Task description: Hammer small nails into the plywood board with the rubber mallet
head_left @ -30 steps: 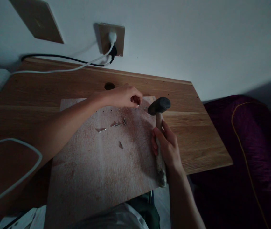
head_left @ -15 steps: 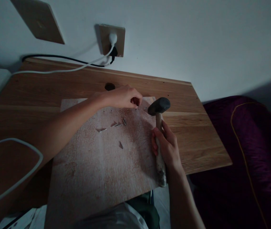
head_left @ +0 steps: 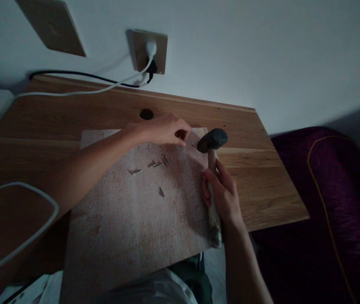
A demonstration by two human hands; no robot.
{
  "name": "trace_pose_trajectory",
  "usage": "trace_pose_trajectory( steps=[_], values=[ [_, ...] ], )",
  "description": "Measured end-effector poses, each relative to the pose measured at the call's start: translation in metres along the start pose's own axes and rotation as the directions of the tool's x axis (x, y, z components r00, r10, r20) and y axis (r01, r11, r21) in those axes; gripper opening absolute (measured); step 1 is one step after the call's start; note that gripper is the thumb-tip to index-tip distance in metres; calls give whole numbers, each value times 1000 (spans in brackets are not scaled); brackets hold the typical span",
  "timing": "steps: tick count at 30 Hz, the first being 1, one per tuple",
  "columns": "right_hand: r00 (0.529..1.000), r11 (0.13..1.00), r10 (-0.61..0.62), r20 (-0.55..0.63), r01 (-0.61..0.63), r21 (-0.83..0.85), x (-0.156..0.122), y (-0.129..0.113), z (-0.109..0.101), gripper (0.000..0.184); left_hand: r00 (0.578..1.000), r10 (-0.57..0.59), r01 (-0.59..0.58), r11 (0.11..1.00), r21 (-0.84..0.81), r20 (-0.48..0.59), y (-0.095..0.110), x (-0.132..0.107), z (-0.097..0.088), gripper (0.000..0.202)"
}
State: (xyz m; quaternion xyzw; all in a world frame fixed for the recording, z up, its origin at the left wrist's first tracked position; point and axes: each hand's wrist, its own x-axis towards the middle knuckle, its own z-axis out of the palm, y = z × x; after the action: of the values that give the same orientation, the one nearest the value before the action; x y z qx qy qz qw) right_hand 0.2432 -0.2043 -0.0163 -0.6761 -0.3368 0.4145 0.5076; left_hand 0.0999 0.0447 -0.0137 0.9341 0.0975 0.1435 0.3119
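A pale plywood board point(head_left: 129, 219) lies on a wooden desk point(head_left: 56, 122). My right hand point(head_left: 222, 194) is wrapped round the wooden handle of a hammer point(head_left: 211, 141), whose dark head hovers at the board's far right corner. My left hand point(head_left: 162, 130) reaches across the board's far edge with its fingertips pinched together just left of the hammer head; what they pinch is too small to make out. Several loose nails point(head_left: 154, 165) lie scattered on the board below that hand.
A wall socket point(head_left: 148, 50) holds a white plug and a black one, with cables trailing left along the desk's back edge. A white cable point(head_left: 24, 228) loops over the desk at left. A cable hole point(head_left: 146, 114) sits behind the board. Dark purple upholstery point(head_left: 335, 211) stands at right.
Almost nothing has moved. My left hand's pinch has shifted very slightly and the hammer stays in the same spot.
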Motion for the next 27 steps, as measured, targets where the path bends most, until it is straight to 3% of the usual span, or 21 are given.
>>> trace_pose_trajectory(
  steps=[16, 27],
  values=[
    [1000, 1000, 10, 5, -10, -16, 0, 1, -2, 32, 1000, 11, -12, 999, 49, 20, -4, 0, 0, 2],
    [1000, 999, -11, 13, 12, -34, 0, 3, -3, 20, 1000, 20, -23, 990, 143, 21, 3, -2, 7, 16]
  ],
)
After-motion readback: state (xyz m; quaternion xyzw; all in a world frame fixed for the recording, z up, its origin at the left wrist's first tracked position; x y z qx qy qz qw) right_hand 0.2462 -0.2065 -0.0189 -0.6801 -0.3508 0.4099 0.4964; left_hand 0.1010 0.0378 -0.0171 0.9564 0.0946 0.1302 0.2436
